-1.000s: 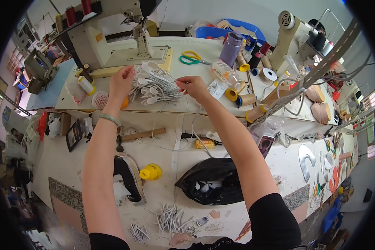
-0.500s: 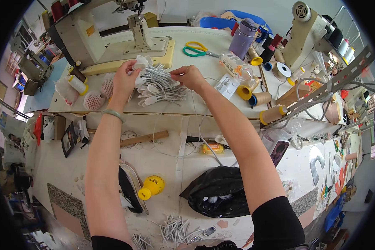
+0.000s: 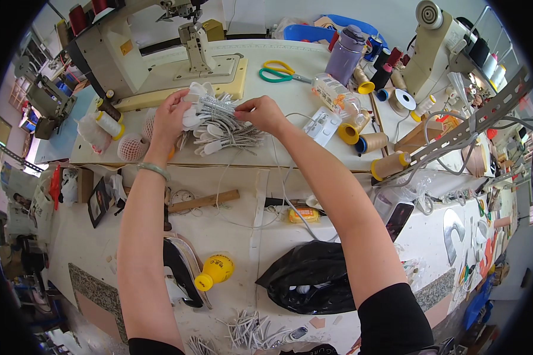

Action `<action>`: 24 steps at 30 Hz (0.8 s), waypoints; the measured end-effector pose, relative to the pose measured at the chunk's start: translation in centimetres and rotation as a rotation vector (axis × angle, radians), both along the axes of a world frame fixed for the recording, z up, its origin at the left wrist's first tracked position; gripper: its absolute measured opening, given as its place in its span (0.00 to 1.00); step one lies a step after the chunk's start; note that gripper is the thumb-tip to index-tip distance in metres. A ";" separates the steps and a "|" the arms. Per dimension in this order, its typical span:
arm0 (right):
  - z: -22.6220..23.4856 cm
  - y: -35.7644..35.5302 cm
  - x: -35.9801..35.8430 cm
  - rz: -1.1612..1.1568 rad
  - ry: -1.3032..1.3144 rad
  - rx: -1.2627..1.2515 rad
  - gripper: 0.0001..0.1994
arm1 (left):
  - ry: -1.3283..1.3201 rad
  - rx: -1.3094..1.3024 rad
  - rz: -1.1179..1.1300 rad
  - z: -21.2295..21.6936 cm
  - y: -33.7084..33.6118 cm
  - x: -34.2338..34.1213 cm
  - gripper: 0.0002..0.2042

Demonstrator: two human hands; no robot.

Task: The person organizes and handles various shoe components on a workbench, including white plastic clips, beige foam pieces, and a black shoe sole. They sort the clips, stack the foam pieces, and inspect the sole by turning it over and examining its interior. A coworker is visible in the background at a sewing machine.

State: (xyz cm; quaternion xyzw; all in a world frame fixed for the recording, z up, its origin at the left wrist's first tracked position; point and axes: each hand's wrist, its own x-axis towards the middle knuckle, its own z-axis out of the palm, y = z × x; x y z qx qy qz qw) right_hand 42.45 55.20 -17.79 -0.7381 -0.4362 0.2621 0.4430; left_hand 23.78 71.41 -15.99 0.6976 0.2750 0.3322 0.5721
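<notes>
A bundle of thin silver-grey straps (image 3: pixel 228 121) with white paddle-shaped ends lies on the raised bench in front of the sewing machine (image 3: pixel 204 65). At its left side, my left hand (image 3: pixel 170 118) has its fingers bent and closed against the white ends. On the opposite side, my right hand (image 3: pixel 263 115) pinches the straps between thumb and forefinger. The exact strap under each fingertip is too small to make out. Net-covered round items (image 3: pixel 132 147) sit beside my left wrist, partly covered by it.
Scissors (image 3: pixel 278 72), a purple bottle (image 3: pixel 344 54), a white power strip (image 3: pixel 323 125) and several thread spools (image 3: pixel 391 164) stand to the right. Below lie a wooden stick (image 3: pixel 204 201), a yellow bottle (image 3: pixel 215 271), a black plastic bag (image 3: pixel 308 278) and loose strap pieces (image 3: pixel 249 330).
My left hand has shifted slightly left and down along the white ends. My right fingertips have moved a little left over the straps.
</notes>
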 end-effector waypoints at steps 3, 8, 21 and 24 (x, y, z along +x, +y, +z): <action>-0.7 -0.2 0.0 -0.031 0.011 0.028 0.13 | 0.271 0.296 0.163 1.1 -0.8 1.0 0.20; -1.6 0.1 0.0 -0.064 0.052 0.034 0.13 | 0.296 0.411 0.248 0.7 -0.4 1.9 0.20; -1.0 -0.9 1.9 0.007 0.448 -0.078 0.12 | 0.343 0.409 0.252 1.5 -1.1 2.3 0.19; -1.0 -1.2 2.3 0.023 0.491 -0.062 0.11 | 0.340 0.408 0.252 1.5 -1.0 2.3 0.18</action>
